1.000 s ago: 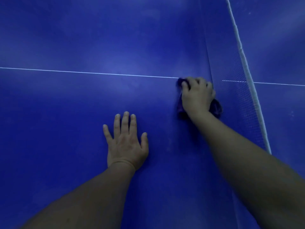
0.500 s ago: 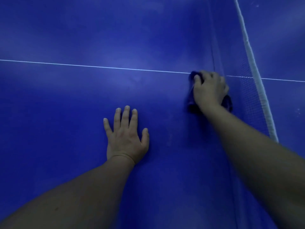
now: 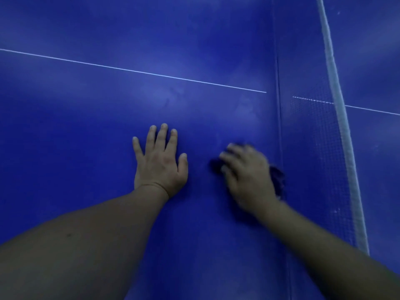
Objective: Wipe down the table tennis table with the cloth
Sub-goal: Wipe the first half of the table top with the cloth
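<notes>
The blue table tennis table [image 3: 86,115] fills the view, with a thin white centre line across it. My left hand [image 3: 160,163] lies flat on the surface, fingers spread and straight. Just to its right, my right hand [image 3: 246,176] is blurred and holds a dark purple cloth [image 3: 278,180] against the table. The cloth shows on both sides of the hand; most of it is hidden under the palm and fingers.
The net [image 3: 313,148] runs from top to bottom on the right, topped by a white band [image 3: 344,135]. Its foot stands just right of the cloth. Beyond it lies the table's other half [image 3: 378,72].
My right hand has slid the cloth back from the centre line toward me, ending beside my left hand. My left hand has stayed flat in place.
</notes>
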### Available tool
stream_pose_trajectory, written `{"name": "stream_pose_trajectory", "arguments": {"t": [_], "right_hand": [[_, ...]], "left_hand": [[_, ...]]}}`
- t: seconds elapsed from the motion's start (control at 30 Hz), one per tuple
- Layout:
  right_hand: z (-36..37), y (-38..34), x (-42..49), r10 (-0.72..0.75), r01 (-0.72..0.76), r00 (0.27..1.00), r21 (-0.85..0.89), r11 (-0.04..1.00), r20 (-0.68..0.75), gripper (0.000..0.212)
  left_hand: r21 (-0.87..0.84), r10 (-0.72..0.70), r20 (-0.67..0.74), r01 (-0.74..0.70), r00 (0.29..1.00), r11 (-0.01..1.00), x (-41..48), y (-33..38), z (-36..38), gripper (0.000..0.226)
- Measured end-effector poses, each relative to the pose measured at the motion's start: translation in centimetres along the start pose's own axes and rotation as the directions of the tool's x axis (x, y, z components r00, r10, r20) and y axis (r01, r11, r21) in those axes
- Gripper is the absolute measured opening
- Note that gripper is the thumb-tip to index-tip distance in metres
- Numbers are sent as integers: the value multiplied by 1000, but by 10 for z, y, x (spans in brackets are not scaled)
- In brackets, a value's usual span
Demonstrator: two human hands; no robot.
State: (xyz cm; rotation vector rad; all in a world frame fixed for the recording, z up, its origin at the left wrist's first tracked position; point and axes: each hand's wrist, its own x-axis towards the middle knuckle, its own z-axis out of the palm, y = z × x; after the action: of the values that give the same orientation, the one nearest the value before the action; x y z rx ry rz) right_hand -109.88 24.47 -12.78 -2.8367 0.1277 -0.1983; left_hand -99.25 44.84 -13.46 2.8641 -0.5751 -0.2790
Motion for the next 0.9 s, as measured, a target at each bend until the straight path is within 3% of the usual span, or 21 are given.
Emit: {"name": "stream_pose_trajectory", "arguments": {"t": [0.1, 0.17, 0.23, 0.37, 0.47, 0.53, 0.63, 0.7, 0.8, 0.9], "right_hand": [[2, 22, 85, 351, -355, 933, -53, 933, -76, 35], [9, 11, 114, 427, -432, 900, -50, 900, -91, 38], [16, -13, 97, 325, -330, 943, -79, 941, -69, 39], [16, -63, -23, 87, -87, 996, -8, 996, 36, 39], [6, -35, -32, -59, 61, 994, -20, 998, 90, 37], [3, -13, 8, -23, 24, 999, -28, 999, 30, 34], [7, -7, 71, 234, -233, 972, -26, 972, 3, 36], [14, -20, 78, 323, -323, 946, 5, 946, 4, 38], [16, -50, 13, 210, -209, 977, 25, 978, -23, 33], [6, -66, -54, -4, 0, 995, 43, 999, 102, 33]], "left_hand": [[8, 0, -5, 0, 1000, 1000, 1, 0, 0, 74], [13, -6, -12, 6, 1000, 1000, 1, 1, 2, 73], [21, -6, -13, 6, 1000, 1000, 2, 0, 3, 70], [10, -16, -29, 16, 999, 1000, 2, -1, 5, 66], [22, -26, -32, 27, 999, 999, 0, 1, 4, 65], [31, -22, -23, 23, 999, 999, 1, 1, 4, 66], [28, -22, -17, 23, 1000, 999, 2, 0, 4, 66], [30, -25, -27, 26, 999, 999, 1, 1, 4, 65], [15, -18, -30, 18, 999, 1000, 1, 0, 5, 65], [14, -16, -34, 16, 999, 1000, 1, -1, 6, 65]]}}
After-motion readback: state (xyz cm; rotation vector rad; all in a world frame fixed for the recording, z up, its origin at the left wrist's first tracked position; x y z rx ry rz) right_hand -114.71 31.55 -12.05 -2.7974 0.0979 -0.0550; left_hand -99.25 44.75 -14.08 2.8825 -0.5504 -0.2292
